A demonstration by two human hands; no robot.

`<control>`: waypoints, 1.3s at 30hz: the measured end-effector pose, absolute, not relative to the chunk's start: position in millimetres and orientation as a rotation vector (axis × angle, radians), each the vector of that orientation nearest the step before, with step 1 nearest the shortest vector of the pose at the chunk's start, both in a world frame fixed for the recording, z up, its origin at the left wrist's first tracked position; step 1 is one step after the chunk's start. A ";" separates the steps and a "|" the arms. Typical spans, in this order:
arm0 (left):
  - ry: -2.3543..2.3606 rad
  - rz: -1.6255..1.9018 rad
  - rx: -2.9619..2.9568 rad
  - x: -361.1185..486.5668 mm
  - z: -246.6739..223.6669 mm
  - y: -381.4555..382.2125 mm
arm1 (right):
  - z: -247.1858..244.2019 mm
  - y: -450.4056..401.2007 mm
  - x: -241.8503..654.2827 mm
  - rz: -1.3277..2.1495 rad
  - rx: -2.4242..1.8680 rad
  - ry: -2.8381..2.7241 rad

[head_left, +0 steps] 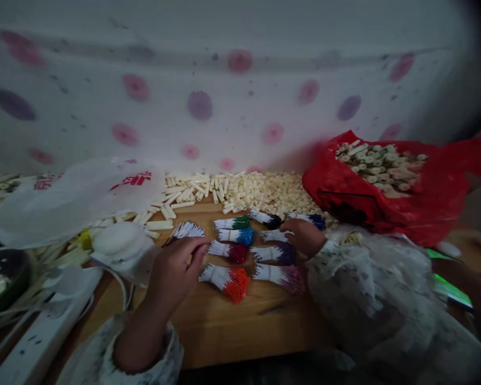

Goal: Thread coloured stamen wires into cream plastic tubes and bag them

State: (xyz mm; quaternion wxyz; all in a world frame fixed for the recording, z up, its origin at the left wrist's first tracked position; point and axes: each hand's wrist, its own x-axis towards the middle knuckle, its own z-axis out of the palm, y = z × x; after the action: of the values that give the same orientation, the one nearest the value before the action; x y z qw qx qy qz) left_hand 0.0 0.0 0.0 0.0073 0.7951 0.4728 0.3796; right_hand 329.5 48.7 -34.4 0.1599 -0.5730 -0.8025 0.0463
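Observation:
Several bundles of white sticks with coloured ends lie in two columns on the wooden table [232,331]. My left hand [178,272] is closed beside the dark red bundle [230,251], its fingertips pressed together; what they hold is too small to make out. Below it lies the orange bundle [226,280]. My right hand [307,237] reaches to the right column, its fingers at a pale bundle [274,235], between the dark blue bundle [312,220] and the purple one [274,253]. Whether it grips anything is unclear. Loose white sticks [188,230] lie above my left hand.
Cream tubes [180,195] and small cream pieces [264,187] are heaped along the back. A red bag [388,208] of tubes stands at right, a clear plastic bag [369,283] before it. At left are a white bag [84,198], power strip [48,331] and cables.

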 end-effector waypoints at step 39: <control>1.121 1.226 2.045 88.3 -41.0 17.9 | -31.5 214.0 175.7 -0.112 -1.327 -3.068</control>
State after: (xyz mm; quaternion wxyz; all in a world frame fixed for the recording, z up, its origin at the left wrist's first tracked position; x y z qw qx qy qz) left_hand 88.3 17.9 -41.0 0.2509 0.7515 0.4117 0.4503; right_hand 175.7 214.0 -31.5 -0.1016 -0.3947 -0.9125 -0.0335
